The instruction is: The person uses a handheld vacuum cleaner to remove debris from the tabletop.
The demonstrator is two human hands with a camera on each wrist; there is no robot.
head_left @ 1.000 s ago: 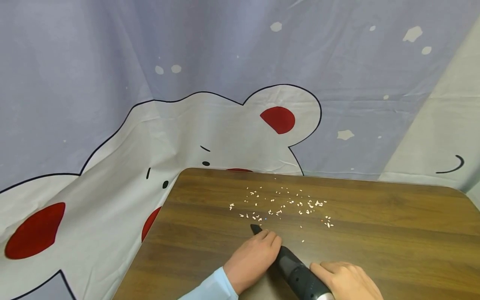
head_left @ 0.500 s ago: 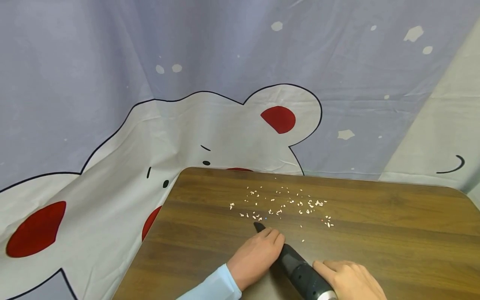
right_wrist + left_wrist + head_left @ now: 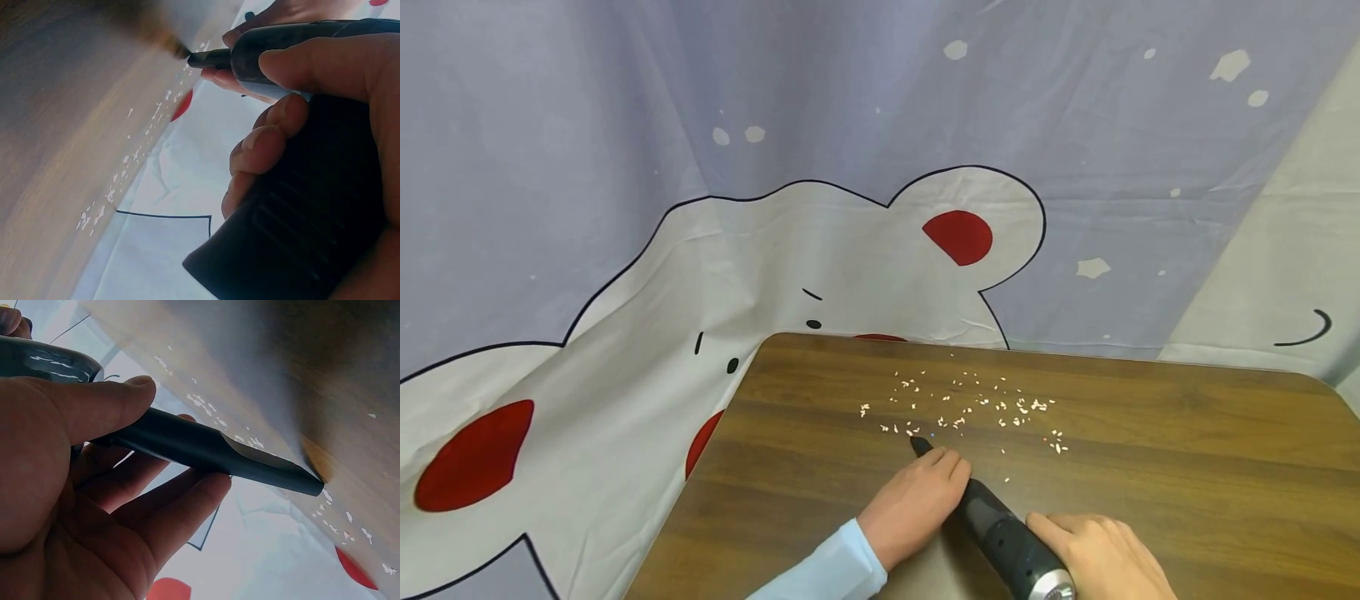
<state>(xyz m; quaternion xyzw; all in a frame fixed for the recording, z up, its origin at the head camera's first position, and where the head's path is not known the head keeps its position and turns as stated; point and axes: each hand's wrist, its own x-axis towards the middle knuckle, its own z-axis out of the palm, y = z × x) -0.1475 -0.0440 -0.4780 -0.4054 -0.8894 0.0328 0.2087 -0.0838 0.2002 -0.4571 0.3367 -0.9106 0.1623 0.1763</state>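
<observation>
A black handheld vacuum cleaner (image 3: 1000, 537) points forward and left, low over the wooden table (image 3: 1187, 467). My right hand (image 3: 1101, 554) grips its handle (image 3: 306, 206), fingers wrapped round it and thumb along the body. Farther forward, my left hand (image 3: 917, 507) holds the slim crevice nozzle (image 3: 187, 440), thumb above and fingertips underneath. The slanted nozzle tip reaches the near left edge of a scatter of small white bits (image 3: 1021, 408), right at several of them. In the left wrist view, the tip is close to the table surface.
More white bits spread to the right and back, with a tiny blue speck (image 3: 932, 434) and a reddish one among them. Behind the table hangs a lilac and white printed curtain (image 3: 820, 100), which also drops past the table's left edge.
Both hands have moved the vacuum slightly forward and right. Its nozzle tip has come from just short of the white bits to the nearest ones. The head view has shifted a little.
</observation>
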